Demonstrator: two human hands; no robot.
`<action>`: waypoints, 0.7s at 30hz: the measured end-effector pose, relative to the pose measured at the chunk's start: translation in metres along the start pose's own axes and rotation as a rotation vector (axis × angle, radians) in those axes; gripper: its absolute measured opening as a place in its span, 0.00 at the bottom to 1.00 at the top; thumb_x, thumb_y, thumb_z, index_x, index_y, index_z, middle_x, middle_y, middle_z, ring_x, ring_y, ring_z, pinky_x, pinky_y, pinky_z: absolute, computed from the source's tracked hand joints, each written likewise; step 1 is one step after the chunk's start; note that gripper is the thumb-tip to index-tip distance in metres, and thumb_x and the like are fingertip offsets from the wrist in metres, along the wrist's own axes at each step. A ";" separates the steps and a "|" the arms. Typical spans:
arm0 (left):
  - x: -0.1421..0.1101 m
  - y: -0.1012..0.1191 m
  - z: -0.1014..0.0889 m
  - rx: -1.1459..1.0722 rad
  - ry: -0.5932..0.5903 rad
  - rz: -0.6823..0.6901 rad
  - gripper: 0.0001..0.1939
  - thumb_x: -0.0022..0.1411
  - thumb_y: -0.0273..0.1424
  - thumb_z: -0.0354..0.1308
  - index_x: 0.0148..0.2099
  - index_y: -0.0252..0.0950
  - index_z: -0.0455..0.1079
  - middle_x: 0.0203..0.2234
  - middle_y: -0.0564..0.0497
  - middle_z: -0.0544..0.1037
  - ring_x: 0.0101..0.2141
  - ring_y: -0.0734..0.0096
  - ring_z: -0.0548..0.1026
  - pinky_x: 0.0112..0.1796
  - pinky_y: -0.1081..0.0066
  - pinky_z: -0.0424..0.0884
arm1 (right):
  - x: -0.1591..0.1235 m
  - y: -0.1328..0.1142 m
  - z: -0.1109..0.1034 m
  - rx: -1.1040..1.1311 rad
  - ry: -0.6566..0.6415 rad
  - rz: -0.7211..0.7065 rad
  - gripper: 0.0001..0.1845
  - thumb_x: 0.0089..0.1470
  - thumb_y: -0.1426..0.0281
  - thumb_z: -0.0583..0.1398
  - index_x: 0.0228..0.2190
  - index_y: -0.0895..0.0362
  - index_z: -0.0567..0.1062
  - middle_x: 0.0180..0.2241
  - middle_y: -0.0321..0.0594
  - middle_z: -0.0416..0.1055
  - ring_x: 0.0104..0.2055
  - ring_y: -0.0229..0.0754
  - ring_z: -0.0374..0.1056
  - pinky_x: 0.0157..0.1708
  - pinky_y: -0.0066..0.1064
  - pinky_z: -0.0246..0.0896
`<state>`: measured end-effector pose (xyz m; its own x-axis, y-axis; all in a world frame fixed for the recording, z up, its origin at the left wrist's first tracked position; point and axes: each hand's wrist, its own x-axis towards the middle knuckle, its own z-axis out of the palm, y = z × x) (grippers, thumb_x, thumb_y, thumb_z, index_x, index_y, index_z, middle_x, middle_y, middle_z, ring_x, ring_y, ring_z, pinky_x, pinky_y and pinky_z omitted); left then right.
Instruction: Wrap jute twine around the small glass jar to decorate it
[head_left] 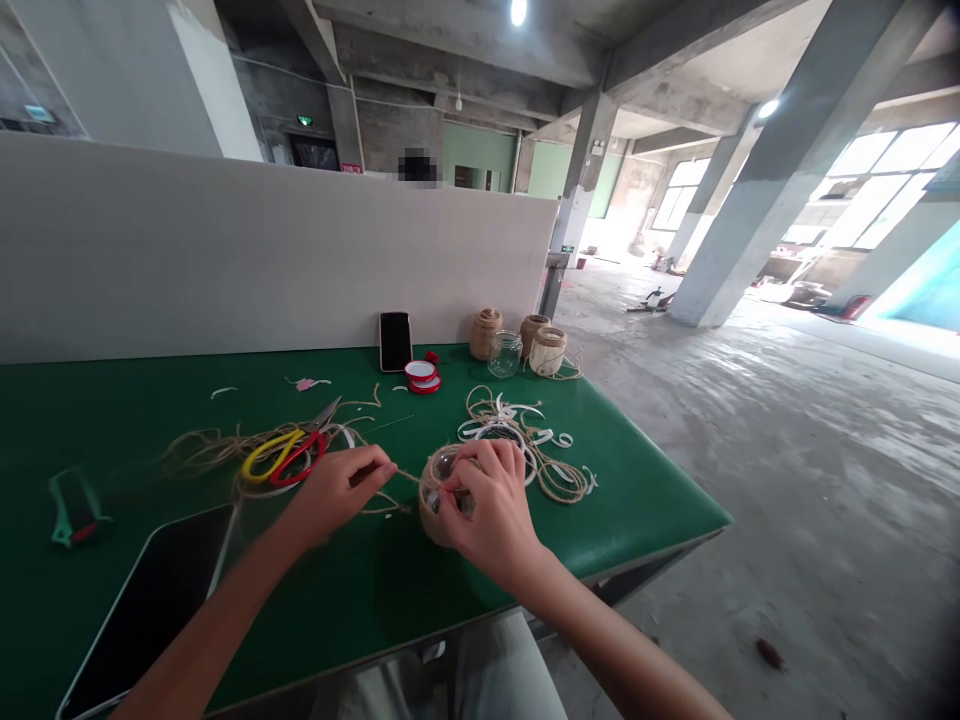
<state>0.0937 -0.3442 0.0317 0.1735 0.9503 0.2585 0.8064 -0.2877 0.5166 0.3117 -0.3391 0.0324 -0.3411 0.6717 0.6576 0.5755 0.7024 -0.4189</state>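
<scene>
A glass jar wrapped in twine (430, 510) stands on the green table in front of me. My right hand (491, 500) is at the jar's mouth, thumb and fingers pinched at its rim and covering much of its right side. To the left, my left hand (341, 490) pinches a strand of jute twine (407, 475) that runs to the jar's rim. Scissors with red and yellow handles (289, 455) lie just beyond my left hand. Behind the jar is a tangle of twine and white ribbon (559, 470).
A tablet (157, 600) lies at the left front, near a green tool (75, 508). At the back are a phone (395, 342), red-rimmed spools (422, 377), a clear jar (505, 355) and several wrapped jars (486, 335). A white partition (285, 260) borders the table (637, 500).
</scene>
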 end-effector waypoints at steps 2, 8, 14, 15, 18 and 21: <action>0.002 -0.001 0.000 0.000 -0.006 0.003 0.17 0.63 0.42 0.46 0.30 0.37 0.68 0.23 0.55 0.74 0.25 0.72 0.70 0.26 0.75 0.61 | -0.002 0.000 0.000 0.007 -0.010 -0.003 0.06 0.47 0.75 0.60 0.23 0.54 0.68 0.36 0.37 0.68 0.43 0.45 0.58 0.48 0.44 0.51; 0.004 0.005 -0.004 -0.040 0.000 -0.038 0.18 0.62 0.43 0.47 0.29 0.37 0.67 0.21 0.55 0.71 0.22 0.74 0.67 0.25 0.75 0.60 | -0.011 0.002 0.006 0.028 0.029 0.035 0.04 0.50 0.74 0.59 0.26 0.53 0.70 0.39 0.38 0.67 0.45 0.46 0.58 0.54 0.50 0.45; -0.005 0.009 -0.005 -0.085 -0.005 -0.051 0.19 0.63 0.44 0.46 0.29 0.36 0.66 0.20 0.55 0.69 0.22 0.74 0.66 0.25 0.75 0.59 | -0.018 0.005 0.006 0.126 0.048 0.143 0.04 0.53 0.70 0.60 0.32 0.49 0.75 0.46 0.38 0.64 0.52 0.50 0.55 0.55 0.51 0.42; -0.006 0.009 -0.005 -0.092 -0.005 -0.055 0.19 0.63 0.44 0.46 0.29 0.36 0.66 0.20 0.55 0.69 0.23 0.74 0.66 0.25 0.75 0.59 | -0.019 0.004 0.004 0.157 0.031 0.175 0.05 0.53 0.69 0.60 0.34 0.49 0.75 0.47 0.39 0.63 0.53 0.51 0.54 0.55 0.50 0.44; -0.007 0.008 -0.003 -0.103 0.004 -0.070 0.19 0.63 0.44 0.46 0.29 0.36 0.65 0.21 0.55 0.69 0.23 0.74 0.65 0.25 0.74 0.58 | -0.020 0.003 -0.001 0.238 -0.002 0.225 0.17 0.50 0.66 0.61 0.44 0.48 0.70 0.51 0.41 0.60 0.55 0.50 0.54 0.55 0.47 0.48; -0.008 0.007 -0.002 -0.110 0.008 -0.077 0.18 0.63 0.44 0.46 0.29 0.36 0.65 0.20 0.55 0.68 0.23 0.74 0.64 0.25 0.74 0.58 | -0.022 0.005 -0.002 0.160 0.028 0.250 0.36 0.44 0.60 0.65 0.54 0.51 0.60 0.53 0.45 0.59 0.56 0.54 0.53 0.56 0.50 0.45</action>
<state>0.0969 -0.3540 0.0353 0.1086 0.9692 0.2209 0.7502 -0.2257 0.6215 0.3238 -0.3508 0.0172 -0.1816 0.8231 0.5380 0.5140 0.5459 -0.6617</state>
